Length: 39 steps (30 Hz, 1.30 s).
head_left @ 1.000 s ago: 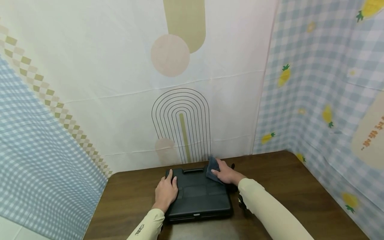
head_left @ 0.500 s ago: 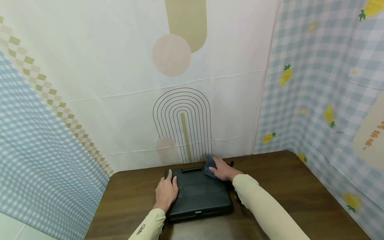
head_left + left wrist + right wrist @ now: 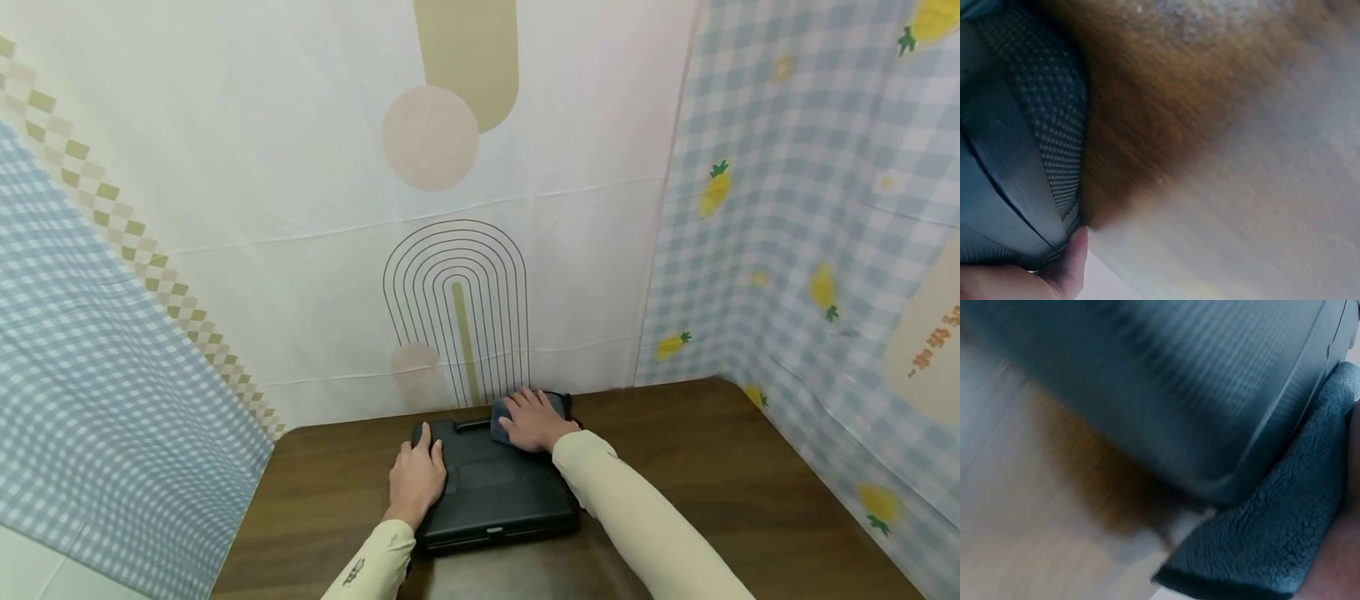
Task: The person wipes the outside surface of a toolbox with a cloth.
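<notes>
A black plastic carrying case (image 3: 510, 492) lies on the table, its handle (image 3: 472, 426) toward the wall. At its left edge my left hand (image 3: 416, 479) holds it, thumb on top and a finger pointing along the rim. In the left wrist view, a finger (image 3: 1075, 262) bends round the case's corner beside the textured side wall (image 3: 1054, 119). My right hand (image 3: 534, 423) holds a blue-grey plush cloth (image 3: 498, 425) against the far right part of the lid. In the right wrist view the cloth (image 3: 1266, 531) drapes over the case's edge, by its ribbed side (image 3: 1210, 375).
The brown wooden table (image 3: 705, 475) extends to both sides of the case. Right behind it hangs a white patterned curtain (image 3: 315, 317); blue checked cloth (image 3: 787, 208) hangs at the right. A dark cord-like piece (image 3: 567, 402) shows just beyond the right hand.
My right hand has moved left along the case's far edge with the cloth, its fingers now spread over it. The left hand and the case stay in place.
</notes>
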Available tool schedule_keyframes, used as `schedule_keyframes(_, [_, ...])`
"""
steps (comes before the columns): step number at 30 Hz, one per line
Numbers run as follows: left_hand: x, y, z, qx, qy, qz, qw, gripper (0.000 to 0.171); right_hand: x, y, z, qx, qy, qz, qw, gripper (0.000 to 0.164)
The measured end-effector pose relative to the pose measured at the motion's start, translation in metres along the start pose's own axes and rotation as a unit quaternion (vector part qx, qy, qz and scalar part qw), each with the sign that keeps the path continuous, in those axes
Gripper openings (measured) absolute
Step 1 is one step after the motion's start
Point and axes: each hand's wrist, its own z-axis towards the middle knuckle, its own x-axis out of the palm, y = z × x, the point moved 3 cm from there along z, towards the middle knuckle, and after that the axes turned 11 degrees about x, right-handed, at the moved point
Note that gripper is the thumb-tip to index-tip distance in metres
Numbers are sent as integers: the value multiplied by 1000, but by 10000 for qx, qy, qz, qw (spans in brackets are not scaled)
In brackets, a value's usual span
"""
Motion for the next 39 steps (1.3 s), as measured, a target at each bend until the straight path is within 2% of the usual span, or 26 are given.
schedule_keyframes(6, [0, 2, 1, -84, -3, -22, 10000, 52, 1, 17, 1, -179, 95, -106, 9997, 56])
schedule_keyframes(10, [2, 2, 2, -100, 32, 4, 9999, 53, 0, 20, 1, -191, 125, -148, 9996, 55])
schedule_keyframes(16, [2, 0, 3, -103, 26, -15, 9999, 52, 2, 18, 1, -140, 114, 8, 9998, 55])
schedule_keyframes(20, [1, -1, 3, -217, 45, -7, 9998, 52, 4, 16, 4, -197, 77, 188, 9996, 56])
schedule_keyframes(24, [2, -2, 3, -261, 54, 25, 9996, 51, 13, 10, 11, -188, 106, 415, 9989, 58])
schedule_keyframes(28, [1, -4, 5, -173, -30, -132, 9998, 51, 21, 5, 11, -129, 141, 494, 9986, 61])
schedule_keyframes(33, [0, -3, 4, -159, -85, -275, 9995, 51, 28, 9, -8, -236, 180, 496, 9983, 63])
schedule_keyframes(39, [3, -1, 1, -227, -99, -297, 9993, 51, 37, 15, -54, -549, 89, 497, 9972, 65])
